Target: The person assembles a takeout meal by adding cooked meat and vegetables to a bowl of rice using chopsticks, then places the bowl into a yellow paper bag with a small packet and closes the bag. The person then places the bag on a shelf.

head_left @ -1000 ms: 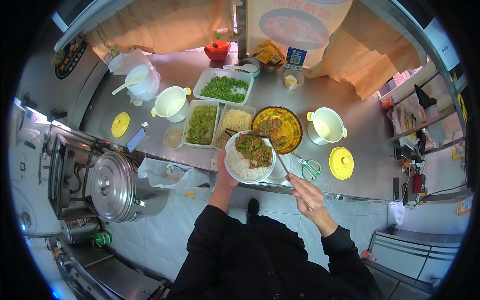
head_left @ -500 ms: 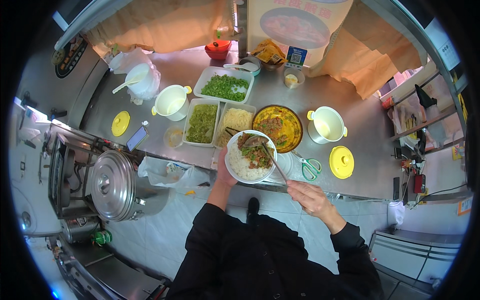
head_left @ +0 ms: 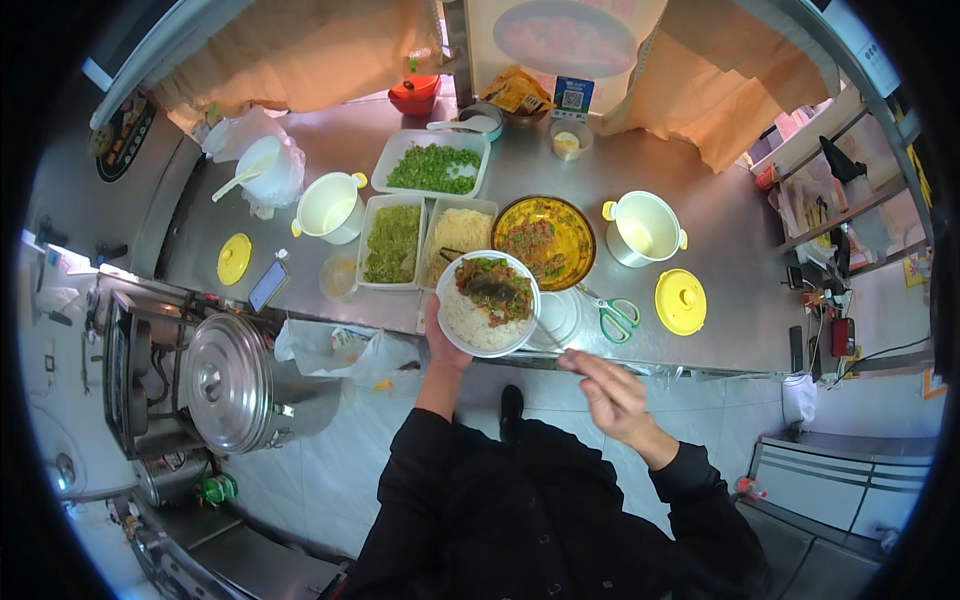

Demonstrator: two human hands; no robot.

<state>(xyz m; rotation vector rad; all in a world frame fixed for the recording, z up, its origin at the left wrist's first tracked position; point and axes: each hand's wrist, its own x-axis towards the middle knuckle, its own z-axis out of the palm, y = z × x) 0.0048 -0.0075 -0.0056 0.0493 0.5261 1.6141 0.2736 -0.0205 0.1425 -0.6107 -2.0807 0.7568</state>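
Note:
My left hand [head_left: 443, 346] grips a white bowl [head_left: 488, 354] by its left side, over the counter's front edge. White rice [head_left: 468, 322] fills the near part of the bowl, and a brown and green minced topping [head_left: 520, 307] covers the far part. A metal spoon [head_left: 492, 287] rests its head on the topping; motion smears its handle. That handle leads to my right hand [head_left: 615, 398], closed on its end right of the bowl. Just beyond the bowl stands a round yellow dish [head_left: 578, 232] with more of the minced mixture.
Tubs of shredded noodle-like strips [head_left: 462, 232], chopped greens [head_left: 393, 245] and green herbs [head_left: 432, 168] stand behind the bowl. Scissors [head_left: 615, 318] and a yellow lid [head_left: 681, 302] lie right, near a white pot [head_left: 644, 230]. A large steel pot [head_left: 225, 375] stands left.
The spoon's head has come down flatter onto the topping, and its handle is lower. The bowl has shifted slightly left in view, as have the counter things; my right hand's fingers have straightened somewhat.

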